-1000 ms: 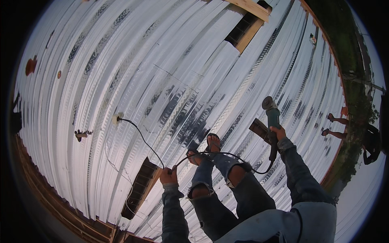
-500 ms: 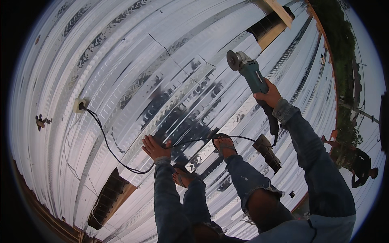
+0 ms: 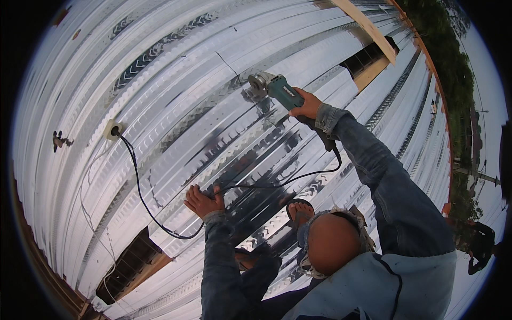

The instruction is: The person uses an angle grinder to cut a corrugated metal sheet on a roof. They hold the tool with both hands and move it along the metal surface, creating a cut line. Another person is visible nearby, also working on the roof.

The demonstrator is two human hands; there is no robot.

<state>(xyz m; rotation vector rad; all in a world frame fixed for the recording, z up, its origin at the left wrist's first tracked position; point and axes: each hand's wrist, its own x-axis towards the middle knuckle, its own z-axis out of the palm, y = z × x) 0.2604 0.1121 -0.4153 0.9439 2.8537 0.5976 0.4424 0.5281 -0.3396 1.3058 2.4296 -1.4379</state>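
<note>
My right hand (image 3: 306,103) is wrapped around the body of a green angle grinder (image 3: 285,92). The grinder's disc (image 3: 256,82) sits just over the ribbed metal sheeting (image 3: 176,165), near a dark line; whether it touches the metal I cannot tell. Farther left and nearer to me, my left hand (image 3: 202,201) leans on the sheeting, fingers apart. Right by its thumb and wrist runs the grinder's black power cord (image 3: 272,185), which loops left to a pale socket box (image 3: 112,129).
Openings with wooden edges break the sheeting at lower left (image 3: 130,261) and upper right (image 3: 368,58). A wooden plank (image 3: 365,24) lies across the upper-right opening. My sandaled foot (image 3: 301,212) stands near the middle. Another person (image 3: 477,245) is at the far right, by the roof edge.
The grinder in my right hand has moved left and down to the sheeting. My body has leaned forward, my right knee now bent higher. My left hand stays on the metal.
</note>
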